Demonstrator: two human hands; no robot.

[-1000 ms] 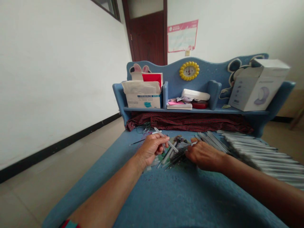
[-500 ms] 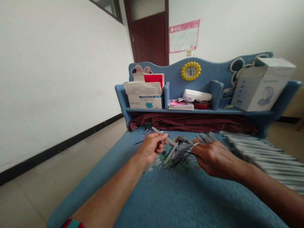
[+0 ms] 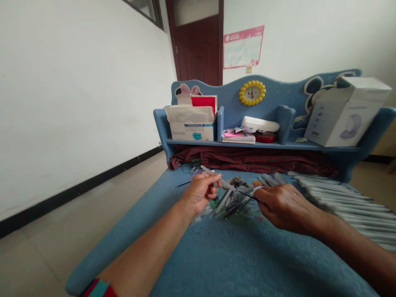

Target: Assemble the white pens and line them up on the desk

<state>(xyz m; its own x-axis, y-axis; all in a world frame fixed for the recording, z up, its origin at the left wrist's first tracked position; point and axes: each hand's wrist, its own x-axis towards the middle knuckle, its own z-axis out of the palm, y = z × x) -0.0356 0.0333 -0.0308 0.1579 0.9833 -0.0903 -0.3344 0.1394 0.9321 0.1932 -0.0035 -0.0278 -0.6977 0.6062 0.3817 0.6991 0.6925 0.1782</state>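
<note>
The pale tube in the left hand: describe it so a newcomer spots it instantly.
Over the blue desk, below the mask box, find the left hand. Pinched in its fingers, the pale tube slants down rightward. Unlike the pieces heaped nearby, it is gripped; the right hand holds a dark rod.

A sleeve shows on the left arm, banded in red and turquoise (one darker strip, dim at the view's rim, is perhaps navy); the right forearm is bare.
</note>
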